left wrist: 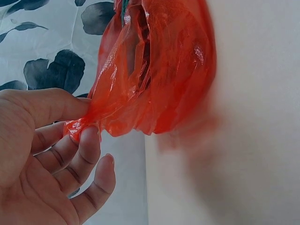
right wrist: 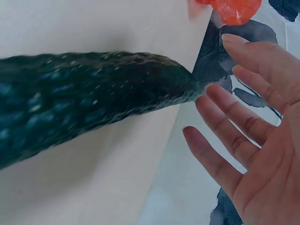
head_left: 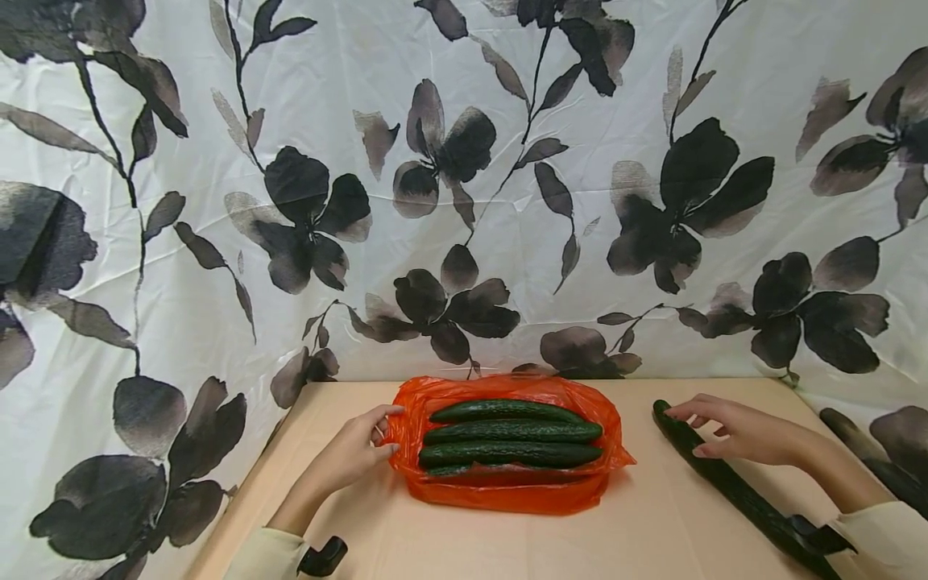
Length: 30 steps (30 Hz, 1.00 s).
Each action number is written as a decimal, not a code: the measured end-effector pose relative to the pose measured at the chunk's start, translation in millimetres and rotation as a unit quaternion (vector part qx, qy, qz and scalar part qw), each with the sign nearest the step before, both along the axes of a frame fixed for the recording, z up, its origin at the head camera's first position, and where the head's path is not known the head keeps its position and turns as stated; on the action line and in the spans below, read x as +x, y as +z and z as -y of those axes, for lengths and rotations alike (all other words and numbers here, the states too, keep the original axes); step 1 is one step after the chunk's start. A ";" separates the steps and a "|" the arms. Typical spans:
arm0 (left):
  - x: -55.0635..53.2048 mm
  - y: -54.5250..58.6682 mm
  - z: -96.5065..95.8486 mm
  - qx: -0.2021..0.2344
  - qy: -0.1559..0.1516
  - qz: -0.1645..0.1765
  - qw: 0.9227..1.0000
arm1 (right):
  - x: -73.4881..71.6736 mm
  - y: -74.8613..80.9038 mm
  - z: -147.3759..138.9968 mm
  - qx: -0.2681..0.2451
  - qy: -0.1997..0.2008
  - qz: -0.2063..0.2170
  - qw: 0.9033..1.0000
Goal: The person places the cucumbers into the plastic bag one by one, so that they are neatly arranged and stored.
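An orange-red plastic bag [head_left: 507, 495] lies on the table with several dark green cucumbers [head_left: 511, 432] side by side in its opening. My left hand [head_left: 358, 443] pinches the bag's left edge; the left wrist view shows the gathered plastic [left wrist: 84, 123] between thumb and fingers. To the right of the bag, a separate long cucumber [head_left: 739, 487] slants toward the front right corner. Over its far end is my right hand [head_left: 747, 431], fingers relaxed and slightly bent. In the right wrist view the fingertips are close to the cucumber's tip [right wrist: 173, 77]; whether they touch it I cannot tell.
The pale table [head_left: 464, 548] ends at a white cloth [head_left: 580, 201] with dark flowers, which hangs behind it and at both sides. A black wrist strap [head_left: 322, 556] is on the left wrist, another [head_left: 819, 533] on the right.
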<state>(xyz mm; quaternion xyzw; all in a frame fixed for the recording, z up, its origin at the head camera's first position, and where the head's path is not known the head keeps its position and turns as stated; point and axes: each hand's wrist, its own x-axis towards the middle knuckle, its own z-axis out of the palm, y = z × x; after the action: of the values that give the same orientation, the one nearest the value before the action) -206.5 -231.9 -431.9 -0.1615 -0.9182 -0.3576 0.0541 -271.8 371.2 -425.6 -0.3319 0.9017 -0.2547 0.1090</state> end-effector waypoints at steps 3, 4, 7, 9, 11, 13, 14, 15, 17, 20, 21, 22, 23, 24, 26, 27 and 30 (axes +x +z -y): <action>-0.5 -0.7 0.5 0.002 -0.002 0.001 1.000 | 3.2 -1.4 -4.7 -0.007 -0.008 0.018 1.000; -0.6 -0.8 0.5 0.003 -0.002 0.002 1.000 | 4.2 -2.2 -6.1 -0.009 -0.010 0.026 1.000; -0.5 -0.7 0.3 0.005 0.000 0.005 1.000 | 6.5 -4.8 -10.0 -0.003 -0.021 0.039 0.999; -0.2 -0.4 0.1 0.006 0.000 0.007 1.000 | 7.8 -6.0 -12.0 0.000 -0.026 0.047 0.999; -0.1 -0.2 0.0 0.007 0.001 0.008 1.000 | 9.0 -7.1 -13.7 0.001 -0.029 0.055 0.998; 0.0 -0.1 0.0 0.007 0.001 0.007 1.000 | 10.4 -8.1 -14.9 -0.001 -0.032 0.068 0.997; 0.0 -0.2 0.0 0.006 0.001 0.006 1.000 | 11.1 -8.6 -15.5 -0.001 -0.032 0.071 0.997; 0.0 -0.2 0.1 0.006 0.001 0.006 1.000 | 11.4 -9.3 -16.4 -0.001 -0.031 0.074 0.997; 0.6 -0.2 0.4 0.007 -0.001 0.006 1.000 | 14.6 -10.7 -17.8 0.001 -0.032 0.077 0.997; 1.1 -0.3 1.1 0.007 -0.002 0.005 1.000 | 19.4 -12.4 -20.2 0.002 -0.033 0.076 0.997; 1.3 -0.3 1.3 0.007 -0.002 0.005 1.000 | 20.8 -13.1 -21.1 0.000 -0.031 0.076 0.997; 1.4 -0.2 1.5 0.006 -0.003 0.004 1.000 | 22.4 -13.6 -21.9 -0.001 -0.030 0.076 0.997; 1.5 -0.2 1.7 0.005 -0.003 0.004 1.000 | 23.8 -14.1 -22.6 -0.003 -0.030 0.075 0.997; 1.7 -0.2 1.9 0.004 -0.003 0.003 1.000 | 24.6 -15.0 -23.3 -0.003 -0.032 0.077 0.997; 1.9 -0.2 2.1 0.003 -0.002 0.003 1.000 | 25.1 -16.6 -24.6 -0.007 -0.027 0.078 0.997; 2.0 -0.2 2.2 0.003 -0.002 0.004 1.000 | 24.9 -17.6 -25.0 -0.008 -0.029 0.084 0.996; 2.1 -0.1 2.4 0.002 -0.002 0.006 1.000 | 25.0 -20.4 -26.1 -0.013 -0.039 0.105 0.994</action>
<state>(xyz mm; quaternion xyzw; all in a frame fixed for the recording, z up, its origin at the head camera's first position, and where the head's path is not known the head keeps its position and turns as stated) -204.4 -234.4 -432.0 -0.1608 -0.9174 -0.3608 0.0483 -246.8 397.3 -446.0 -0.2691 0.8941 -0.3043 0.1887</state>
